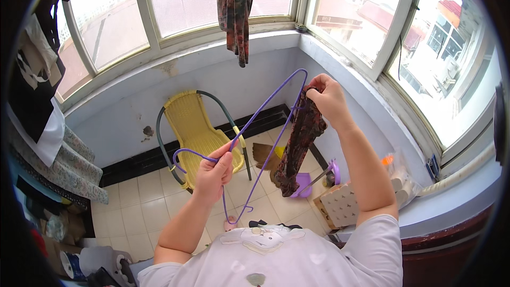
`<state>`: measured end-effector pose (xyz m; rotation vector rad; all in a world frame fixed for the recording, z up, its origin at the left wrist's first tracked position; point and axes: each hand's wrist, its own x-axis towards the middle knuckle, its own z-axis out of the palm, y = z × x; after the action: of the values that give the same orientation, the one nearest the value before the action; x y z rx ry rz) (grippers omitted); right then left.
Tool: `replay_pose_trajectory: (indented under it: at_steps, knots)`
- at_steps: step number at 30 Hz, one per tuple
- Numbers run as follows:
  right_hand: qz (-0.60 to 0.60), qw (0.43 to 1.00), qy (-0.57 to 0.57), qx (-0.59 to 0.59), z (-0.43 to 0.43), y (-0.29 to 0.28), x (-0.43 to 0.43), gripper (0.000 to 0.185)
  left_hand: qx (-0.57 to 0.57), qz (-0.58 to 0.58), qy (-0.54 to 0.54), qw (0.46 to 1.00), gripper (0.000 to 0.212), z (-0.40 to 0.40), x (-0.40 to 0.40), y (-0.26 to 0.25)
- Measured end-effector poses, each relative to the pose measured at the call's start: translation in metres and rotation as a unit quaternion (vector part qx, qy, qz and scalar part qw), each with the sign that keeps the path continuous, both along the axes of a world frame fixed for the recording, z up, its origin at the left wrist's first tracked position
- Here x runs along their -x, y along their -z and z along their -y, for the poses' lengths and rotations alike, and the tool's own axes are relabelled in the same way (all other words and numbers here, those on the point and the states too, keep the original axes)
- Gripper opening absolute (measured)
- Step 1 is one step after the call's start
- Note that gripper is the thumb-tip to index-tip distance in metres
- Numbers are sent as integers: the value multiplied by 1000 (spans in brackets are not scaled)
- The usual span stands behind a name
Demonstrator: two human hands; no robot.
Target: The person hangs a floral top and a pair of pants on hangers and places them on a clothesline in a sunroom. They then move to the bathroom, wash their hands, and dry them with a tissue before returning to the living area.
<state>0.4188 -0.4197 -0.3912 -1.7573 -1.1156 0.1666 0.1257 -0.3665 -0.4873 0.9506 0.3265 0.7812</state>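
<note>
My left hand [215, 175] grips a purple clothes hanger [263, 168] close to the base of its hook, which points left. The hanger is tilted, with one shoulder end raised toward my right hand [330, 99]. Pinched in that right hand is a dark garment with a reddish pattern [303, 143], hanging down in a bunched strip. Its upper part lies against the hanger's raised end; I cannot tell whether it is hooked over the wire.
A yellow woven chair [191, 123] with dark tubular arms stands by the wall. Another patterned garment [237, 16] hangs before the windows. Right of it on the tiles are a broom [263, 155], a purple dustpan [302, 185] and a cardboard box [338, 205]. Clothes [36, 99] hang at left.
</note>
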Motion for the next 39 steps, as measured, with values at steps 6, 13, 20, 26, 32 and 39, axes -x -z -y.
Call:
replay_pose_trajectory:
  at_steps: [6, 13, 20, 26, 32, 39]
  knots:
    - [207, 976, 32, -66, 3, -15, 34, 14, 13, 34, -20, 999, 32, -3, -22, -25]
    - [375, 907, 128, -142, 11, 9, 43, 36, -78, 119, -66, 988, 32, -13, -41, -75]
    - [596, 801, -46, 28, 18, 102, 40, 21, -108, 143, -53, 982, 30, -20, -54, -128]
    - [430, 883, -174, 72, 32, 123, 71, 25, -113, 168, -111, 973, 24, -37, -70, -140]
    - [294, 926, -229, -67, 42, 127, 93, 39, -132, 132, -154, 970, 24, -55, -96, -128]
    - [179, 953, -229, -88, 32, 112, 80, 33, -186, 51, -111, 975, 30, -46, -116, -110]
